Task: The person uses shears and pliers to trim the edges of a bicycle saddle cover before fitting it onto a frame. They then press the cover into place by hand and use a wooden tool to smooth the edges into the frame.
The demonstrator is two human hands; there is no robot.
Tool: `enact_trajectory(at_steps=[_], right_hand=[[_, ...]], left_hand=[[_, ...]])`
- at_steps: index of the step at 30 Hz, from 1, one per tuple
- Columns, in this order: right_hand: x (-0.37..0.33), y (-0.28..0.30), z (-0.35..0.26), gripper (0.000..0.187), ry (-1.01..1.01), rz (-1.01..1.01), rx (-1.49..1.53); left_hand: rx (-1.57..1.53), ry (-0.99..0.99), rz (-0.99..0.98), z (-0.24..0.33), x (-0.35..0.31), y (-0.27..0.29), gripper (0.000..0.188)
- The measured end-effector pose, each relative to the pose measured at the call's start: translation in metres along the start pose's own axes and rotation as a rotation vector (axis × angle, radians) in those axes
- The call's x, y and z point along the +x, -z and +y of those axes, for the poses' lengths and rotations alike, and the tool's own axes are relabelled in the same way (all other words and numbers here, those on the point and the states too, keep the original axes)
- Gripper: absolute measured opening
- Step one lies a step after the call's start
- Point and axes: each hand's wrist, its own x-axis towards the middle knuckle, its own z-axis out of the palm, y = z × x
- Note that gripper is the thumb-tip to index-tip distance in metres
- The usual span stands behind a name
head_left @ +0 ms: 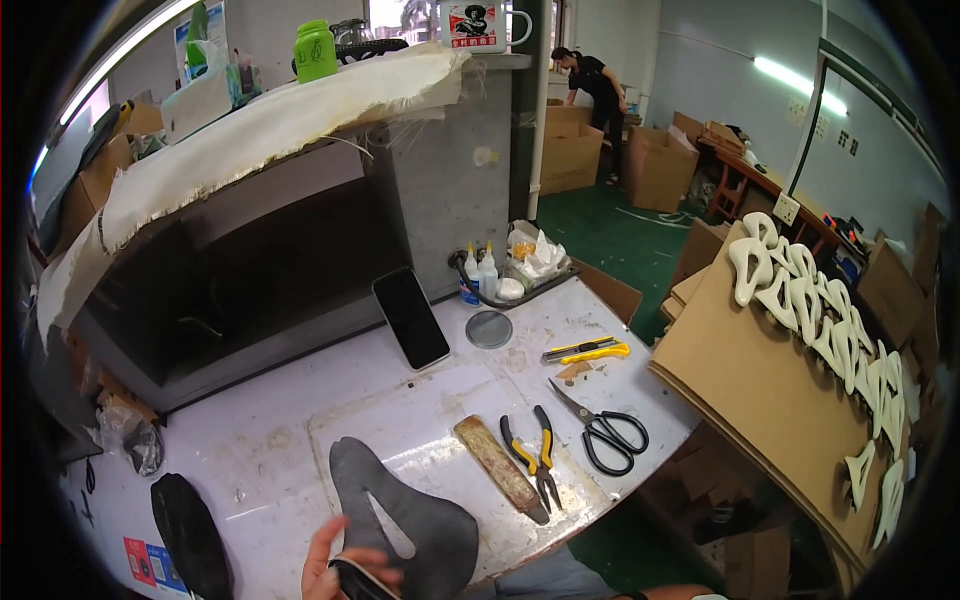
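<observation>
At the lower edge, my left hand [322, 562] is closed with bent fingers round a black curved piece with a pale edge [362, 580]; the lower part is cut off. Right behind it, a dark grey bicycle saddle cover [440, 530] with a long slot lies flat on the white table [270, 500]. My right hand is out of view; only a strip of skin shows at the bottom edge. To the right of the cover lie a worn wooden-looking bar [495, 465], yellow-and-black pliers [535, 458] and black-handled scissors [605, 435].
A yellow utility knife [590, 349], round grey lid [489, 329] and phone [411, 318] lie farther back. A black saddle-shaped piece [190, 535] is at left. A grey cabinet [440, 190] borders the back. Pale saddle shells [800, 300] sit on cardboard [740, 370]; a person [600, 90] stands beyond.
</observation>
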Motion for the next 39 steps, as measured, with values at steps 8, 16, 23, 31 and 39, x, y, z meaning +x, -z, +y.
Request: enact_trajectory(at_steps=[8, 16, 23, 31, 39], right_hand=[[0.001, 0.000, 0.002, 0.049, 0.101, 0.025, -0.150], [0.019, 0.000, -0.001, 0.050, 0.012, -0.105, -0.003], [0.019, 0.006, 0.009, 0.051, -0.059, -0.038, 0.012], [0.008, 0.017, 0.041, 0.059, -0.341, 0.125, -0.206], [0.025, 0.013, 0.071, 0.058, -0.371, 0.049, -0.159]], left_hand=[[0.651, 0.040, -0.024, 0.014, 0.014, 0.015, 0.024], [0.527, 0.114, 0.010, 0.016, 0.013, 0.033, 0.016], [0.772, 0.033, -0.208, 0.038, 0.044, 0.026, 0.036], [1.771, -0.365, -0.181, 0.003, 0.060, 0.081, 0.073], [1.405, -0.488, -0.098, 0.002, 0.069, 0.094, 0.054]])
